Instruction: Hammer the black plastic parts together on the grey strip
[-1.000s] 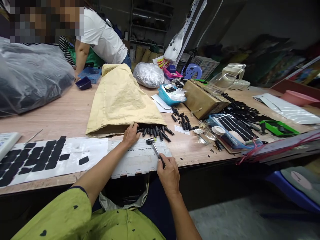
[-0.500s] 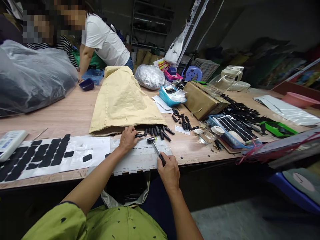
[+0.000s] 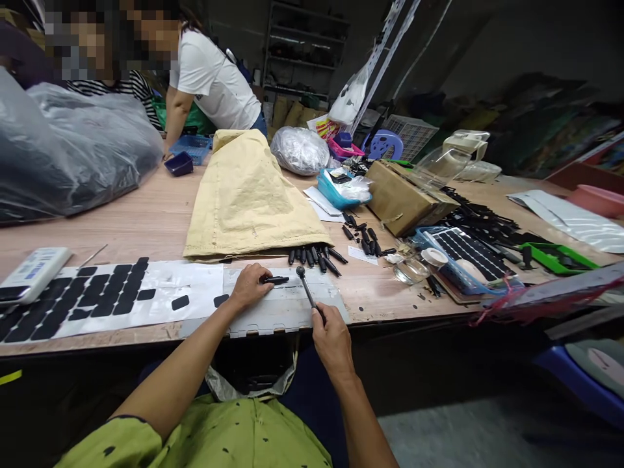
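My left hand (image 3: 249, 285) is closed on a slim black pen-like piece (image 3: 277, 280), which points right and lies low over a grey board (image 3: 266, 318) at the table's front edge. In my right hand (image 3: 332, 335) is a small hammer (image 3: 307, 289), gripped by its dark handle. Its dark head is up and to the right of the piece's tip, apart from it in the picture. Several similar black pieces (image 3: 312, 255) lie at the mouth of a yellowish cloth sack (image 3: 258, 201), just beyond the board.
A white sheet with black stickers (image 3: 170, 286) lies to the left, beside a white box-shaped device (image 3: 41, 270). More black pieces (image 3: 365, 237), a cardboard box (image 3: 404, 198) and a blue tray (image 3: 453, 270) sit on the right. Across the table, a person in a white shirt (image 3: 214, 81) leans over.
My left hand has drawn back from the sack's edge with the black piece, bringing it over the board. The hammer's head has turned and its shaft stands steeper. The view has shifted slightly left.
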